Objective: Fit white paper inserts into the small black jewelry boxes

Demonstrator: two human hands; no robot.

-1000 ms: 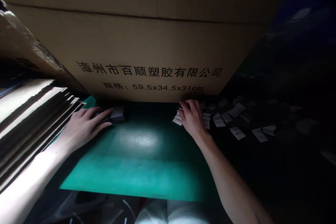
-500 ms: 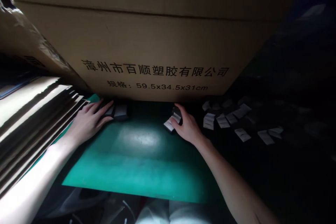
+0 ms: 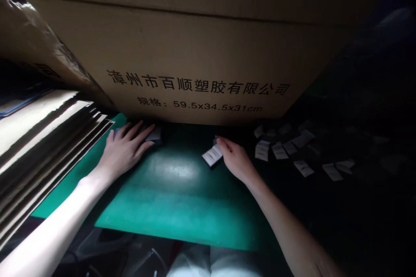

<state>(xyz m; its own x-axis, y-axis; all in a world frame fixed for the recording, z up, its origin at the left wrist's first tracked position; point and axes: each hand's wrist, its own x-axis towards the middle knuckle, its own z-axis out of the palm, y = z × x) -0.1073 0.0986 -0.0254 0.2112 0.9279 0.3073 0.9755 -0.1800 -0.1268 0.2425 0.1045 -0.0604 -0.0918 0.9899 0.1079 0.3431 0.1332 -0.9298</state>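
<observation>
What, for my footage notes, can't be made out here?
Head view: print on the white-topped piece, too small and blurred.
Head view: what lies under the left hand, covered by its fingers.
Head view: the big box's top, cut off by the upper edge.

Two bare hands, one left hand [image 3: 126, 149] and one right hand [image 3: 236, 159]. Two brown cartons [image 3: 195, 47]. One green work surface [image 3: 175, 207]. One pale printed piece [image 3: 212, 156] at the right hand, and seven brighter scattered pieces [image 3: 261, 150] beyond it; dimmer ones are too dark to count. At least one dark block [image 3: 156, 136], partly covered. Several stacked cardboard sheets [image 3: 35, 112], overlapping, exact number unclear.
</observation>
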